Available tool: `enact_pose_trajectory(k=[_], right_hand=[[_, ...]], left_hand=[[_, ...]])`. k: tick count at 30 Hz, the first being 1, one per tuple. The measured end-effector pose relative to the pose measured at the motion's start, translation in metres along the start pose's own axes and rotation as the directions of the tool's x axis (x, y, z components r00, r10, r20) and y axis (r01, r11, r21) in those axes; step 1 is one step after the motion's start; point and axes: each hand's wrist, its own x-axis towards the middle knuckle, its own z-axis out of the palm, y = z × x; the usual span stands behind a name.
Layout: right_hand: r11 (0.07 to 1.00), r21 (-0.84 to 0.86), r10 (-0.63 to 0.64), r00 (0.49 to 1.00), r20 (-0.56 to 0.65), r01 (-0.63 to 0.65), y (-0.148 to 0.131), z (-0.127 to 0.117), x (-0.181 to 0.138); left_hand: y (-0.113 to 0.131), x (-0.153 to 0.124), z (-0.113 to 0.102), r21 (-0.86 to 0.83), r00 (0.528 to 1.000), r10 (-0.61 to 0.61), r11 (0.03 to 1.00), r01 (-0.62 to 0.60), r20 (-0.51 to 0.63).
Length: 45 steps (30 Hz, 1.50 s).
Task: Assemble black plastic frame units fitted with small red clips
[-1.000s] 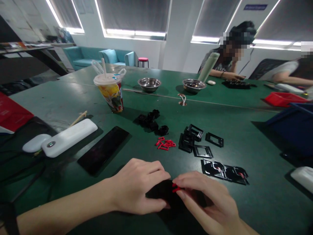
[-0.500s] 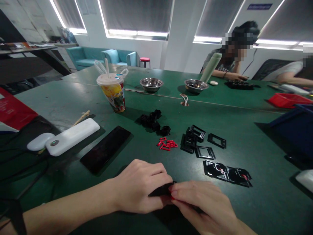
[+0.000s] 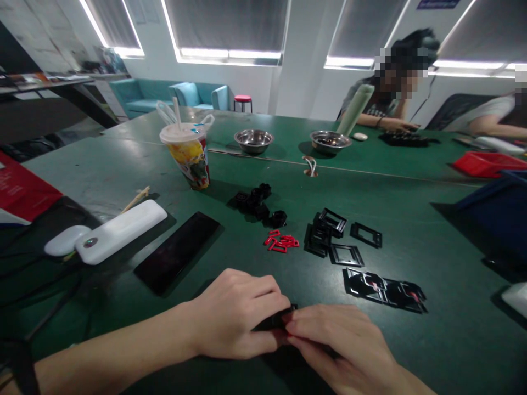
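My left hand [image 3: 242, 315] curls around a small black plastic part [image 3: 274, 321], thumb and fingers closed on it low over the table. Against the part's right end, my right hand [image 3: 341, 340] pinches a tiny red piece, mostly hidden by the fingertips. Just beyond the hands lies a pile of small red plastic rings [image 3: 282, 241]. Behind it sits a cluster of black plastic blocks [image 3: 255, 202]. Several black rectangular frames [image 3: 323, 233] lie to the right, and nearer me is a row of joined black pieces with red bits [image 3: 385, 291].
A black phone [image 3: 178, 252], a white oblong device [image 3: 121, 231] and a drink cup [image 3: 187, 156] are on the left. Two metal bowls [image 3: 254, 141] stand farther back. At right are a blue bin [image 3: 494, 214] and a red tray [image 3: 489, 163]. A person sits across the table.
Both hands stay together on the black part with almost no movement. Less of the red piece shows between the fingertips now. The view has shifted slightly.
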Motion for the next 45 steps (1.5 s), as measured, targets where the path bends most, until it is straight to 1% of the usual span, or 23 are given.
enact_pose_trajectory(k=[4,10,17,24,32,45], right_hand=[[1.000,0.017,-0.002,1.000,0.012,0.002,0.0015,0.0005,-0.0025],[0.999,0.037,0.011,1.000,-0.001,-0.011,0.0045,0.0009,-0.0032],[0.997,0.064,0.043,0.999,0.015,-0.044,0.0038,0.0018,-0.0016],[0.999,-0.034,-0.017,0.999,-0.027,0.016,0.0049,0.0037,-0.0047],[0.997,-0.077,-0.027,0.998,-0.051,0.023,0.0029,0.0030,-0.0041],[1.000,-0.017,-0.017,0.998,-0.056,0.016,0.0047,0.0037,-0.0017]], left_hand=[[-0.0003,0.0001,0.0004,0.019,1.000,0.015,1.000,-0.015,-0.004],[-0.0005,0.0004,0.0020,0.042,1.000,0.025,0.999,-0.025,0.002],[0.0001,0.0007,0.0027,0.027,1.000,0.025,0.999,-0.025,0.001],[0.0011,0.0013,0.0015,0.026,1.000,0.021,0.999,-0.021,0.010],[0.0006,0.0013,0.0018,0.036,0.999,0.035,0.999,-0.035,0.014],[0.0018,0.0028,0.0023,0.032,0.999,0.018,0.999,-0.019,0.033]])
